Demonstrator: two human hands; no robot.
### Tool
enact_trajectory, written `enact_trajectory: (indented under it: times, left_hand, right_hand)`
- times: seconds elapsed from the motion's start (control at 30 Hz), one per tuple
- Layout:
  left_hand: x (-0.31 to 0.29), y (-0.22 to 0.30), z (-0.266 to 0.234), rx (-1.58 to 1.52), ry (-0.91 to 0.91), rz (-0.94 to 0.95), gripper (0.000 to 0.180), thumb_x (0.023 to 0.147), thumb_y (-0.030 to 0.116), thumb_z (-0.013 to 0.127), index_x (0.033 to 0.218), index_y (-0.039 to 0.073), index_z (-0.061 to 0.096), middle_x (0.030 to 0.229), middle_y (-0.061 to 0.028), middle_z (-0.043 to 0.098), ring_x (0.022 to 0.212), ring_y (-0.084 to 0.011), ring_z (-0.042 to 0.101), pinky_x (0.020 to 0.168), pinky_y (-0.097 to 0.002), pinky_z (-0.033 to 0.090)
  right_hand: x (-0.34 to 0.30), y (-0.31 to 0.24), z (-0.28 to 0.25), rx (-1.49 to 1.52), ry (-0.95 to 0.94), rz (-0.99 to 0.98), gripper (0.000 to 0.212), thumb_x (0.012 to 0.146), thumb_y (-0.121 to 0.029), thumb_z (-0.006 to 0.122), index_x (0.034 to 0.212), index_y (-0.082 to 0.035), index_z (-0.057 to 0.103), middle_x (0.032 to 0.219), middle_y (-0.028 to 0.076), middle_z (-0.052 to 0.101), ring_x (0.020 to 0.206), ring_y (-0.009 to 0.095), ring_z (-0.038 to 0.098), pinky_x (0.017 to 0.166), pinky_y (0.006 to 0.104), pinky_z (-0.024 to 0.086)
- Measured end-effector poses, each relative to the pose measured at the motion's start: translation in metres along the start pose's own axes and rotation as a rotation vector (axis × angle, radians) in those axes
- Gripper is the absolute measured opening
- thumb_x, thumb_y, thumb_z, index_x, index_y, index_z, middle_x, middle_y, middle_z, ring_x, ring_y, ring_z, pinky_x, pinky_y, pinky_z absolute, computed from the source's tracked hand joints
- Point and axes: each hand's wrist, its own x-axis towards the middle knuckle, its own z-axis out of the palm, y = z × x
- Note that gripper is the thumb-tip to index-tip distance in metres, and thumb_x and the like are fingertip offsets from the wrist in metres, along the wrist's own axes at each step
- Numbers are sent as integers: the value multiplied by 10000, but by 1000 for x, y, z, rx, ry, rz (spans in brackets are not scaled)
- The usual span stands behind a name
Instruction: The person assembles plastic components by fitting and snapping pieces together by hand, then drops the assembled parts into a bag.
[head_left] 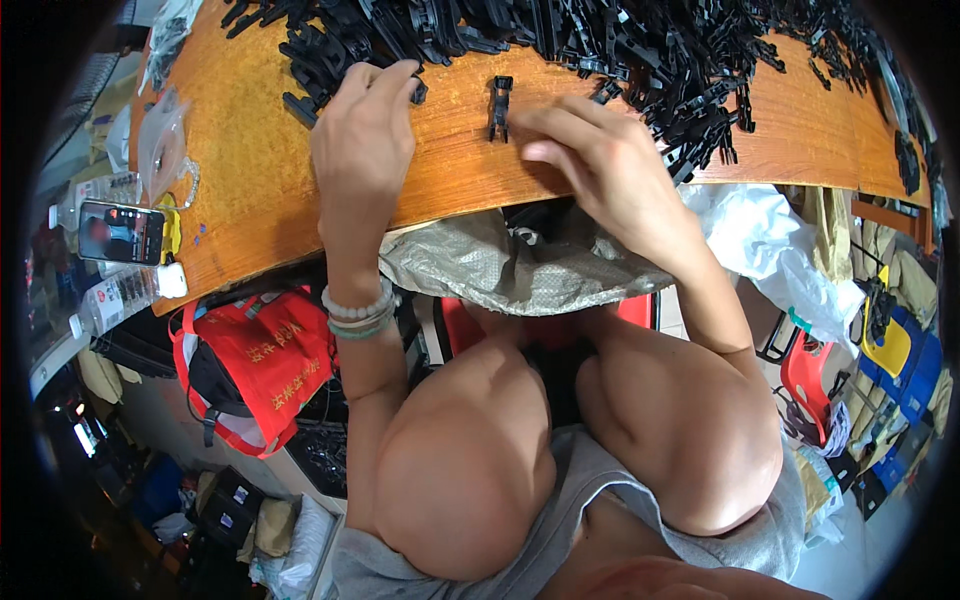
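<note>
My left hand (365, 130) is at the near edge of a heap of black plastic parts (480, 25), with its fingers bent together. A small black part (419, 93) shows at its fingertips, mostly hidden by them. A single black clip-like part (500, 108) lies lengthwise on the wooden table, apart from the heap and between my hands. My right hand (605, 165) hovers just right of that clip, thumb and forefinger apart, with nothing visible between them.
A grey woven sack (500, 265) hangs below the table's front edge, above my knees. Left on the table are a phone (120, 232) and clear plastic bottles (115, 300). A red bag (265, 360) stands below left; white plastic bags (765, 235) hang at right.
</note>
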Motion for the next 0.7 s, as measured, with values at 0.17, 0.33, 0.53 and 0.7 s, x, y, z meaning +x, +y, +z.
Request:
enact_trajectory:
  times: [0.17, 0.33, 0.53, 0.7]
  left_hand:
    - [-4, 10, 9, 305, -81, -55, 193, 785, 137, 691, 813, -22, 585, 712, -102, 546, 607, -267, 534, 558, -323, 420]
    - [-25, 13, 6, 159, -97, -191, 162, 806, 102, 661, 793, -9, 544, 678, -101, 548, 557, -226, 557, 510, -336, 422]
    - [-33, 38, 13, -596, -18, -541, 106, 857, 48, 571, 909, -40, 542, 722, -110, 623, 572, -135, 619, 483, -238, 477]
    - [-28, 47, 3, -1089, -383, -641, 216, 884, 31, 525, 1061, -87, 559, 762, -139, 636, 534, -146, 619, 430, -211, 471]
  right_hand:
    - [10, -4, 28, -296, 106, -131, 208, 805, -212, 618, 932, -47, 617, 807, 107, 511, 793, 261, 535, 709, 377, 437]
    - [-8, 2, 27, -301, 85, 4, 175, 745, -103, 617, 871, -14, 533, 870, 135, 496, 823, 290, 514, 721, 386, 427]
    - [-18, -2, 13, 58, 192, -82, 243, 727, 18, 628, 967, 4, 589, 825, 116, 515, 758, 261, 533, 672, 345, 446]
    - [-24, -4, -6, 337, 183, -189, 186, 711, 92, 644, 877, 9, 659, 803, 117, 577, 717, 219, 590, 599, 290, 470]
